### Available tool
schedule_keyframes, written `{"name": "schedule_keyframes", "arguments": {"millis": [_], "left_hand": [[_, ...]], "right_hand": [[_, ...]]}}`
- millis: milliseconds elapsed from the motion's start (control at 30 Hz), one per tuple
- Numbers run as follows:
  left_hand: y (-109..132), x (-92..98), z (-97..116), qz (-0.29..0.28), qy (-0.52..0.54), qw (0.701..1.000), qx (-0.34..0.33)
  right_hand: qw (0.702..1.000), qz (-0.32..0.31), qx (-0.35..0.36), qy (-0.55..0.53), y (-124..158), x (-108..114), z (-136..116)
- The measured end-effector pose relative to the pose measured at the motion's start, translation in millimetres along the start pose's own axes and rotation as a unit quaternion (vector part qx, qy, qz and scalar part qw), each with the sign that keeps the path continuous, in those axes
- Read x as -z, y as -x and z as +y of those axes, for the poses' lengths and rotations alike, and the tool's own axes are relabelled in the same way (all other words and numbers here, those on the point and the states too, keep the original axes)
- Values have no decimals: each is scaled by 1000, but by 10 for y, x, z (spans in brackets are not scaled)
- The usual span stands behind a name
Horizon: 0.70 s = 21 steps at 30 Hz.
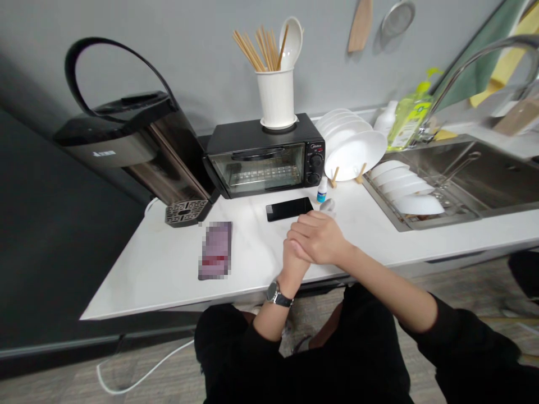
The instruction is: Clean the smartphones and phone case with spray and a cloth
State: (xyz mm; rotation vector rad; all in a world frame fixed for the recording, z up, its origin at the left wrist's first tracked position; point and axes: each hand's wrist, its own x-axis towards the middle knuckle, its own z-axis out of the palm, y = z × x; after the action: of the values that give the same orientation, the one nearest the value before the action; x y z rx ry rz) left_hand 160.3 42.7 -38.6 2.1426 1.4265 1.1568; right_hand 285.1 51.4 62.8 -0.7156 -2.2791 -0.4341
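Note:
My right hand (318,235) is closed over my left hand (296,261), and the two are clasped together above the front of the white counter (252,247). Most of my left fingers lie hidden under the right hand, so whatever they may hold does not show. A black watch (273,292) is on my left wrist. Just beyond the hands a greyish-white rounded object (327,206) pokes out, partly covered. Behind it stands a small white bottle with a blue label (322,191). A black phone (288,209) lies flat close by. Further left is a pixelated purple, phone-shaped item (217,249).
A black toaster oven (265,160) carries a white holder (277,98) with chopsticks and a spoon. At left stands a dark dispenser (147,151). To the right are racked white plates (353,154), a soap bottle (410,118), and a sink (497,174) with bowls (416,205).

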Motion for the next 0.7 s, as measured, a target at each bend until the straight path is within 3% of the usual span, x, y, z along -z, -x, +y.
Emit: {"name": "schedule_keyframes", "arguments": {"millis": [133, 267, 333, 433, 567, 633, 700], "left_hand": [[23, 7, -3, -7, -7, 1000, -11], [39, 5, -18, -7, -17, 1000, -15], [38, 0, -25, -9, -16, 1000, -17], [27, -5, -25, -9, -11, 1000, -18], [17, -6, -29, -11, -7, 1000, -10], [20, -4, -37, -13, 0, 1000, -6], [24, -6, -47, -13, 9, 1000, 0]], "right_hand": [[994, 12, -107, 2, 31, 42, 53], [999, -36, -6, 0, 43, 60, 24], [999, -37, -14, 12, 43, 61, 27], [996, 1, -84, 31, 36, 53, 37], [999, -33, 17, 7, 24, 31, 3], [999, -37, -6, 20, 23, 23, 8], [996, -19, -76, 46, 23, 17, 7]]}}
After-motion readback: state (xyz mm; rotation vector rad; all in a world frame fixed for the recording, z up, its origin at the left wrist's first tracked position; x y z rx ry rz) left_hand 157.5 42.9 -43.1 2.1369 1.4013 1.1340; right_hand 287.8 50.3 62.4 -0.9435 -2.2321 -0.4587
